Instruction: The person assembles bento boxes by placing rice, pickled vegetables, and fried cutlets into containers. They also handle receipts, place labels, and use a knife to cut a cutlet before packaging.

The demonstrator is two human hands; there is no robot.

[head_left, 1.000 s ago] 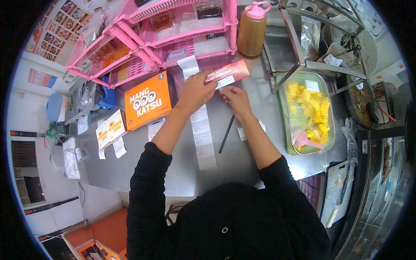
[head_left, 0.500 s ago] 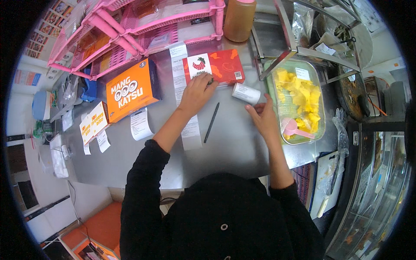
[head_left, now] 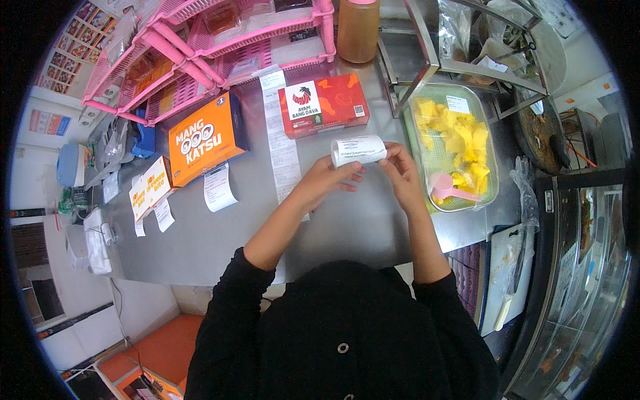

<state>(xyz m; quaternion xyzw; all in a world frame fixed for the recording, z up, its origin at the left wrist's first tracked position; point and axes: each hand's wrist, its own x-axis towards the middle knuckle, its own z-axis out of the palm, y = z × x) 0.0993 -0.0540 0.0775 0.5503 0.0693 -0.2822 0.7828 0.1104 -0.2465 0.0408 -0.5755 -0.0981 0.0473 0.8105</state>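
A curled white printed receipt (head_left: 358, 151) is held up between my two hands, above the steel table. My left hand (head_left: 325, 181) grips its left end, with the fingers bent below it. At the right end, my right hand (head_left: 403, 172) pinches the paper between thumb and fingers. Just beyond the receipt lies a red box (head_left: 340, 100) with a white panel. A long printed paper strip (head_left: 275, 123) runs along the table left of the red box, partly under my left arm. The dark pen is mostly hidden by my left hand.
An orange box (head_left: 203, 139) and a smaller white-and-orange box (head_left: 151, 189) stand left, with receipts by them. Pink tiered racks (head_left: 200, 53), a brown-filled jar (head_left: 358, 33) and a metal frame (head_left: 427, 63) line the back. Right is a tray (head_left: 417, 150) of yellow pieces with a pink scoop (head_left: 448, 187).
My left hand has left the red box and come back to the receipt. The receipt, earlier by my right hand, has moved left and is now in both hands.
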